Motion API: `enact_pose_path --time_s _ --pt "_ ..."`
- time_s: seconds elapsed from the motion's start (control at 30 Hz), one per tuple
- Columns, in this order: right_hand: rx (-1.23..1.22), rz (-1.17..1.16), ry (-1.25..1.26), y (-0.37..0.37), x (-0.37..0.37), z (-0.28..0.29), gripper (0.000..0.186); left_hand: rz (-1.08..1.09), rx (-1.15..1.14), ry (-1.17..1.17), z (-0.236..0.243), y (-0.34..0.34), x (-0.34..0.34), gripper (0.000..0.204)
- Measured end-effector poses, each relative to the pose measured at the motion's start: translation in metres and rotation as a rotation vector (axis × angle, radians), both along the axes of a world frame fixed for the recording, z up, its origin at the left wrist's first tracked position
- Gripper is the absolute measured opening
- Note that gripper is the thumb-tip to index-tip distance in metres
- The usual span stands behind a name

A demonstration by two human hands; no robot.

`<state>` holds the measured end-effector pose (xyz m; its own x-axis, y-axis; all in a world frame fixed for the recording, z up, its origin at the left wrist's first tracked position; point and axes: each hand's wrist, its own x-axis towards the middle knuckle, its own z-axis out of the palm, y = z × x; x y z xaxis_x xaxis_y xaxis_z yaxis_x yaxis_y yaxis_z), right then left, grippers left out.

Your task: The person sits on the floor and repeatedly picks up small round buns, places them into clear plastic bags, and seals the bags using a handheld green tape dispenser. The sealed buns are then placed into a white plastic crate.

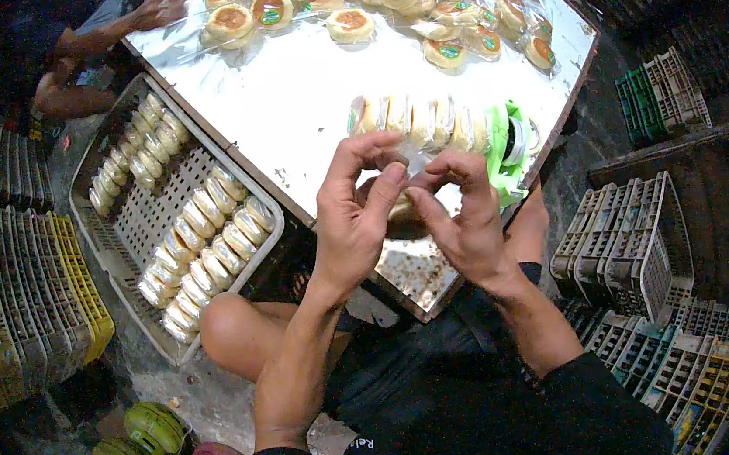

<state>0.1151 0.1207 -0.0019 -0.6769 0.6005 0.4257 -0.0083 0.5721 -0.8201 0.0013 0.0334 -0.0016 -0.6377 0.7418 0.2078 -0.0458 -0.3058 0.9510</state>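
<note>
My left hand (354, 211) and my right hand (461, 214) meet over the near edge of a shiny metal table (300, 102). Both pinch the clear plastic end of a long sleeve of round buns (420, 121) that lies on its side just beyond my fingers. A green tape dispenser (510, 143) stands at the sleeve's right end. Many single wrapped buns (440, 10) with green stickers lie at the table's far side.
A grey plastic crate (132, 223) on the floor at left holds several packed bun sleeves. Stacked crates stand at far left (18, 278) and at right (630, 246). Another person's hand (155, 11) reaches the table's far left corner. My knees are under the table.
</note>
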Motion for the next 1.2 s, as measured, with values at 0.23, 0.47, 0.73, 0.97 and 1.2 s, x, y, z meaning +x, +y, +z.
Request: enact_pose_path --time_s 0.23,0.47,0.73,0.97,1.2 --pt "0.059 0.029 0.024 0.007 0.009 0.004 0.022 0.189 -0.038 -0.112 0.014 -0.006 0.024 0.064" --pt "0.258 -0.016 -0.066 0.007 0.022 -0.003 0.025 0.070 -0.237 -0.078 0.011 -0.008 0.021 0.048" --pt "-0.518 0.146 0.317 0.007 0.000 -0.013 0.006 0.232 -0.018 0.123 0.000 -0.009 0.030 0.014" --pt "-0.298 -0.491 0.343 0.027 0.019 -0.040 0.035 0.367 0.092 -0.137 -0.026 0.000 0.020 0.023" --pt "-0.236 -0.815 -0.584 0.087 0.105 -0.071 0.033 0.289 0.007 -0.106 -0.034 0.019 0.017 0.017"
